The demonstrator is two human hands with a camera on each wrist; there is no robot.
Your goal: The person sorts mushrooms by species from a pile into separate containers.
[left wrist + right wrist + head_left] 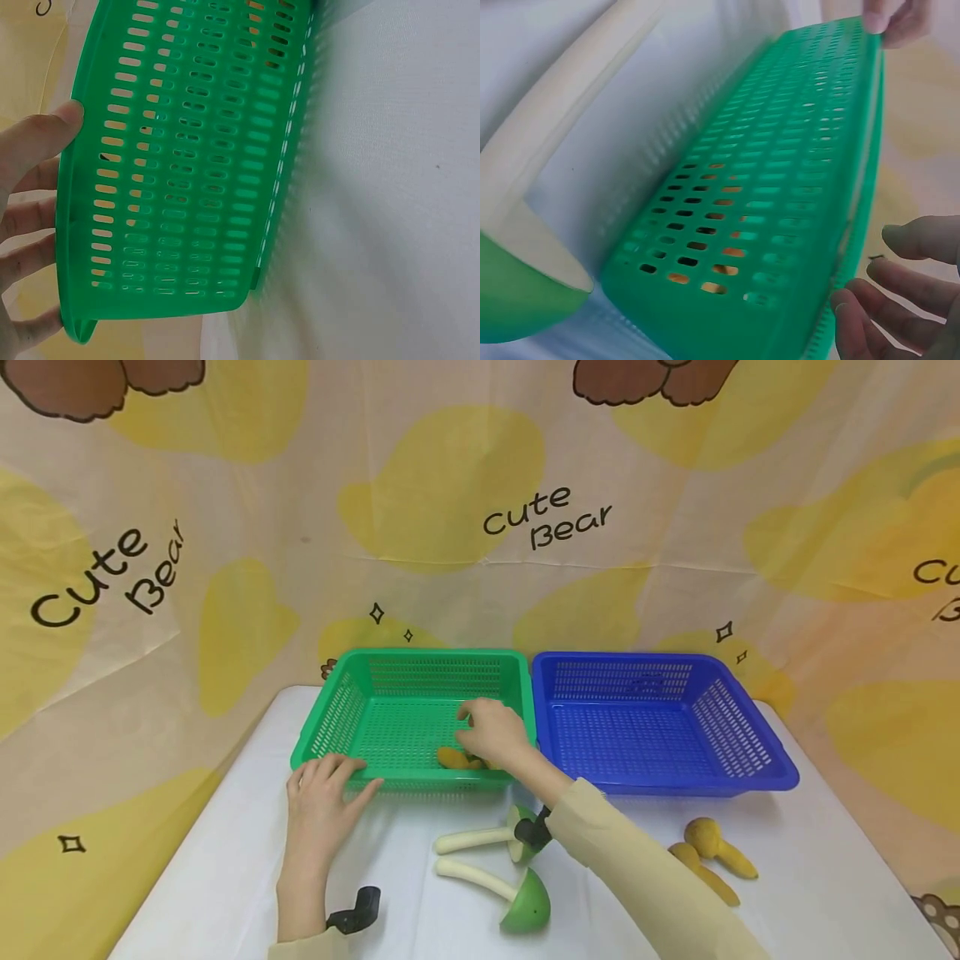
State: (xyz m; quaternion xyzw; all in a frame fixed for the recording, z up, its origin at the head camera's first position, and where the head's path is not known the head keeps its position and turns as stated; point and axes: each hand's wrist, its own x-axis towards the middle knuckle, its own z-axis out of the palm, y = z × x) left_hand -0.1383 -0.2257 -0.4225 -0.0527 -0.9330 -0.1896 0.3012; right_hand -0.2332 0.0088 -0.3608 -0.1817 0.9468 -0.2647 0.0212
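Observation:
My left hand [321,806] holds the near-left rim of the green basket [420,774]. In the left wrist view the thumb [69,114] lies on the outer side of the rim, with the fingers behind it. Over the basket's near-right part hovers my right hand [495,731], its fingers loosely curved and apart from the thumb, nothing between them. Beneath it, several yellow-brown toy mushrooms [452,757] lie on the basket floor, partly hidden by the hand and the near wall.
A blue basket [667,789] stands against the green one's right side. In front lie two toy mushrooms with green caps, one nearer [527,906] and one farther [476,840]. Two yellow-brown mushrooms [705,837] rest at the right. A printed cloth [450,485] hangs behind the table.

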